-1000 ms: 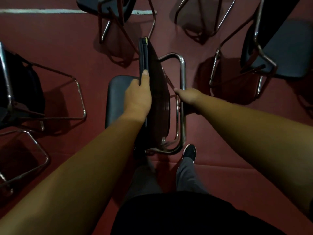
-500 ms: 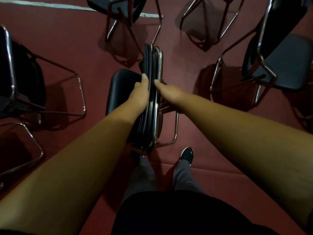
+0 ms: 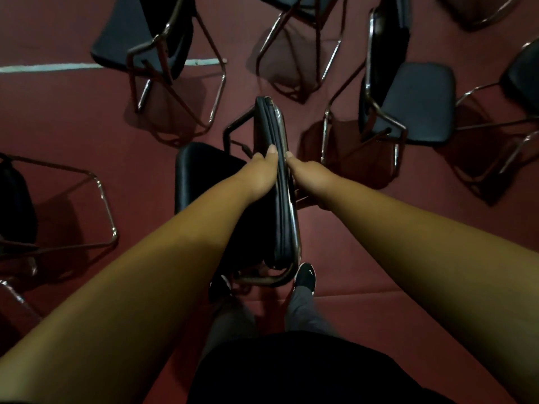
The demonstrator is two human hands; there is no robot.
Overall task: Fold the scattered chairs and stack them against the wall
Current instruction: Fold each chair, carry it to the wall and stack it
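Head view: folded chair (image 3: 278, 182) is standing edge-up at centre frame on the red floor (image 3: 87, 118), black padding pressed flat together with the chrome tube running along its right edge and curving round at the bottom, just ahead of the feet. Left hand (image 3: 261, 173) is gripping it from the left, thumb lying on the top edge. Right hand (image 3: 309, 176) is gripping from the right against the chrome tube, thumb tip on top. Both hands are clamping the chair between them, almost facing each other; fingers are going down the sides out of sight. A black padded seat (image 3: 201, 176) is sitting just left, partly under the left forearm; cannot tell if it is the same chair's. Unfolded chairs are standing around: top-left chair (image 3: 140, 39), top-centre chair (image 3: 297, 39), right chair (image 3: 417, 103), far-right chair (image 3: 522, 74), left chair (image 3: 17, 205). A white floor line (image 3: 73, 67) is running across the upper left. A black shoe (image 3: 305, 276) is showing a small white mark, too small to read as a brand; no readable writing anywhere. Grey trousers (image 3: 303, 310) and a black top (image 3: 291, 368) are filling the bottom.
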